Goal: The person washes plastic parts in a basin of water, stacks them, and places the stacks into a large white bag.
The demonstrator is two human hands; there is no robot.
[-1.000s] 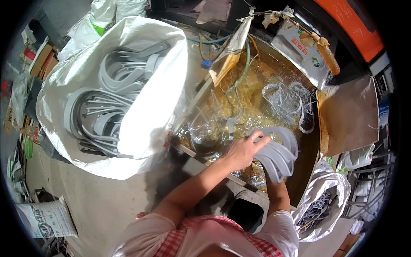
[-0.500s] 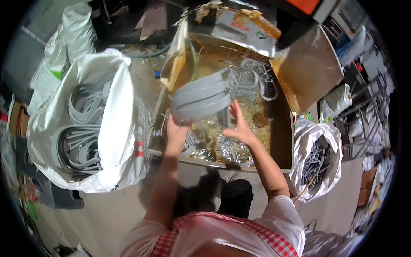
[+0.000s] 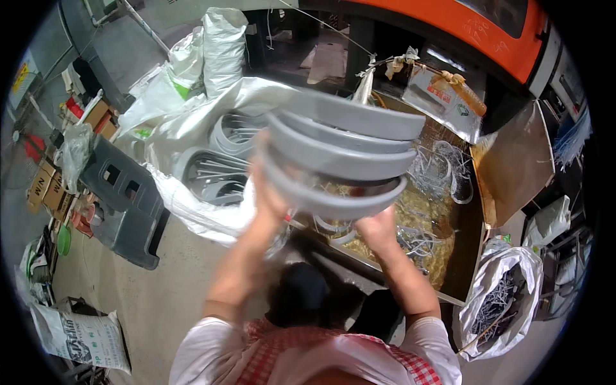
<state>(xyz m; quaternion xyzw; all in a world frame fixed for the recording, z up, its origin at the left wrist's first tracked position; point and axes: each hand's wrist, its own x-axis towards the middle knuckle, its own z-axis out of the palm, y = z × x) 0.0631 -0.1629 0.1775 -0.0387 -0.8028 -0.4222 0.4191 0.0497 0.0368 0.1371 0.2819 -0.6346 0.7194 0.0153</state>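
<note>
"What have you got there?"

"A stack of grey curved plastic bands (image 3: 340,160), lifted in front of the left side of the water tank (image 3: 471,247)."

"How's your grip?"

"Both hands are on it. My left hand (image 3: 268,192), blurred, grasps the stack's left end; my right hand (image 3: 378,228) clasps the lowest band from underneath, toward its right end. The bands hide some of my fingers."

"And in the tank?"

"Clear, looped strips (image 3: 439,168) lie in the water, toward the tank's far right."

"Around it?"

"Left of the tank, a big white woven sack (image 3: 221,228) holds more grey bands; farther left stands a dark grey plastic stool (image 3: 119,205). A brownish panel (image 3: 513,170) leans out from the tank's right edge. Right of the tank, near its front corner, a smaller white sack (image 3: 475,340) holds thin grey scraps (image 3: 497,301). Beyond the tank is an orange machine (image 3: 443,29)."
</note>
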